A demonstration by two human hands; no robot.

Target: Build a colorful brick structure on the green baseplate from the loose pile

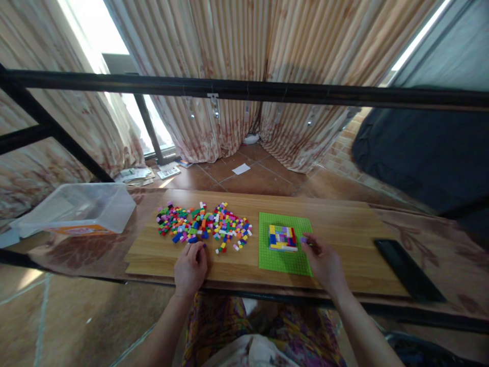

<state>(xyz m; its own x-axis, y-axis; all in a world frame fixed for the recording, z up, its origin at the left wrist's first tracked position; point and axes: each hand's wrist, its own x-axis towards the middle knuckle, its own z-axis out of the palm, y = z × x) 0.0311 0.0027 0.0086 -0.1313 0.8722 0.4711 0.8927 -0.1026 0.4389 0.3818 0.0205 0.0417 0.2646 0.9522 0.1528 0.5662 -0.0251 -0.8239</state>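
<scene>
The right hand (324, 262) pinches a small purple plastic brick (303, 239) beside the square multicoloured brick block (282, 238) on the green studded baseplate (284, 260); the left hand (190, 267), fingers curled together, touches the near edge of the loose pile of coloured bricks (204, 227).

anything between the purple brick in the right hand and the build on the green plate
Nothing visible: only bare green plate lies between the purple brick, pinched by the right hand, and the build beside it.

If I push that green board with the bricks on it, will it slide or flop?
It would probably slide easily: the green board lies flat on the smooth wooden top. It looks thin, so likely light and perhaps a little bendy if lifted by one edge. The low brick square seems pressed on, so it should ride along without tipping.
</scene>
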